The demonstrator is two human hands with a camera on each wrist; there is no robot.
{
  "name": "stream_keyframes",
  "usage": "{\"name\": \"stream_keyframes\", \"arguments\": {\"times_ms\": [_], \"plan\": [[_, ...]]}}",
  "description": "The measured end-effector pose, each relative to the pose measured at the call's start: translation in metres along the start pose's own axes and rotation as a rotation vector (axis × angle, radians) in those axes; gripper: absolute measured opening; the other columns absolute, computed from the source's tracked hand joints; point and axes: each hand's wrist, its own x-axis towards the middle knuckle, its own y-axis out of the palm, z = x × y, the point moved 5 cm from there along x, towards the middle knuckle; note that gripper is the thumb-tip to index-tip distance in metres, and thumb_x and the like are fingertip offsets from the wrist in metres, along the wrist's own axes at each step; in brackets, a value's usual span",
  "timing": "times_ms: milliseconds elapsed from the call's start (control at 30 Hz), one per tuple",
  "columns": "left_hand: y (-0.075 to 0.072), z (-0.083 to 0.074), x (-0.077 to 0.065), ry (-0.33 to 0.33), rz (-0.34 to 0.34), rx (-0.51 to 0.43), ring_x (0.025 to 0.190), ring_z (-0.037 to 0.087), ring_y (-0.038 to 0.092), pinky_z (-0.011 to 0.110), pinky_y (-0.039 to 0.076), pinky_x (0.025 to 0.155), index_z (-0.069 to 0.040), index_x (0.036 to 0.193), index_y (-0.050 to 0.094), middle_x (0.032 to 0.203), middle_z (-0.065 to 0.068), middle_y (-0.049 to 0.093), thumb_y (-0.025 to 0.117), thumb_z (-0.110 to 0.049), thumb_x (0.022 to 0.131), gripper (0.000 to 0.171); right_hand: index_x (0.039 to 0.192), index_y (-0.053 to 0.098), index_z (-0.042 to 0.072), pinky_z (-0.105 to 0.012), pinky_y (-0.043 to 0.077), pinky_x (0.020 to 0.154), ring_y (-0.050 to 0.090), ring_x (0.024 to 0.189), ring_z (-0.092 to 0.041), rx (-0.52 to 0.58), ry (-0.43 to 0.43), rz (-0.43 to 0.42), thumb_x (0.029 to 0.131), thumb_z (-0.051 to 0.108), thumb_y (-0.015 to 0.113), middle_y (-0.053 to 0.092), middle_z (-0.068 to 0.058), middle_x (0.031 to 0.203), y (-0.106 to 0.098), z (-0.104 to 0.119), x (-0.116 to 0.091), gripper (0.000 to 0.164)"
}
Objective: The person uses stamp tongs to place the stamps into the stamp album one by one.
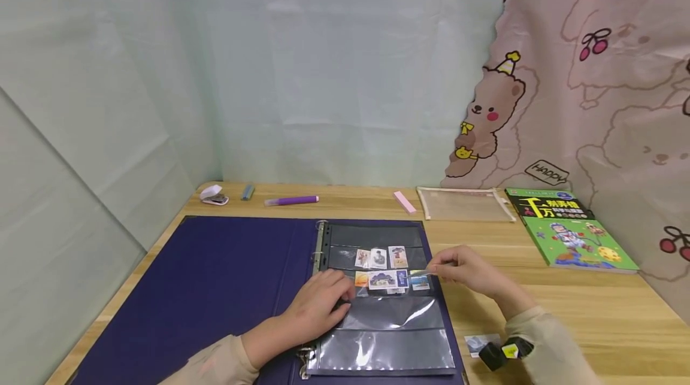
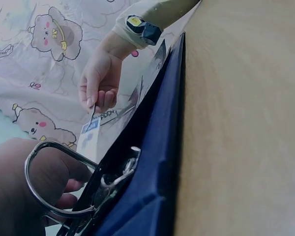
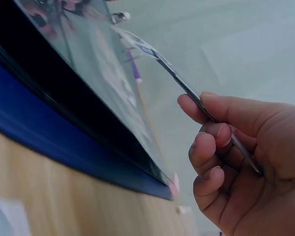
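My right hand (image 1: 468, 272) pinches a pair of tweezers (image 3: 183, 84) between thumb and fingers. Their tips grip a wide postage stamp (image 1: 382, 279) with a purple end, which appears over the middle of the black pocket page (image 1: 396, 315). My left hand (image 1: 319, 306) rests on the page's left side with fingers loosely bent, near the stamp's left end. Around the held stamp are an orange stamp (image 1: 361, 278) and a blue one (image 1: 420, 281). Above it, several stamps (image 1: 379, 258) stand in a row in a clear pocket.
The navy binder (image 1: 232, 277) lies spread, its metal rings (image 2: 34, 172) beside my left hand. Behind it are a stapler (image 1: 214, 195), a purple marker (image 1: 293, 200), a pink block (image 1: 404, 202) and a mesh pouch (image 1: 466, 205). A green book (image 1: 582, 241) lies right; a small card (image 1: 480, 344) sits near my right sleeve.
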Motion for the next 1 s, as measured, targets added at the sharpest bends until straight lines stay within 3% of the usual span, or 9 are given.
{"name": "stream_keyframes", "arguments": {"times_ms": [167,433,1000], "plan": [[0.000,0.000,-0.001,0.026,-0.046,0.005,0.079,0.002,0.046,0.021,0.037,0.073,-0.025,0.082,0.055,0.079,-0.015,0.050,0.069,-0.018,0.074,0.017,0.087,0.066,0.000,-0.022,0.043,0.052,0.047,0.058,-0.004,0.034,-0.030,0.026,0.088,0.020,0.056,0.054,-0.003,0.071,0.013,0.002,0.008,0.022],[-0.001,-0.002,-0.001,0.034,-0.084,-0.003,0.078,0.003,0.045,0.022,0.037,0.073,-0.024,0.080,0.055,0.078,-0.015,0.050,0.070,-0.018,0.073,0.017,0.086,0.066,-0.001,-0.024,0.045,0.052,0.050,0.057,-0.004,0.040,-0.077,0.027,0.087,0.017,0.056,0.058,-0.018,0.074,0.026,0.003,0.014,0.020],[-0.002,-0.001,0.000,0.030,-0.084,-0.013,0.079,0.003,0.047,0.023,0.038,0.074,-0.023,0.080,0.057,0.079,-0.015,0.051,0.070,-0.016,0.073,0.017,0.081,0.066,-0.002,-0.020,0.041,0.048,0.046,0.053,-0.001,0.043,-0.077,0.043,0.085,0.014,0.058,0.061,-0.017,0.075,0.041,0.012,0.016,0.018]]}}
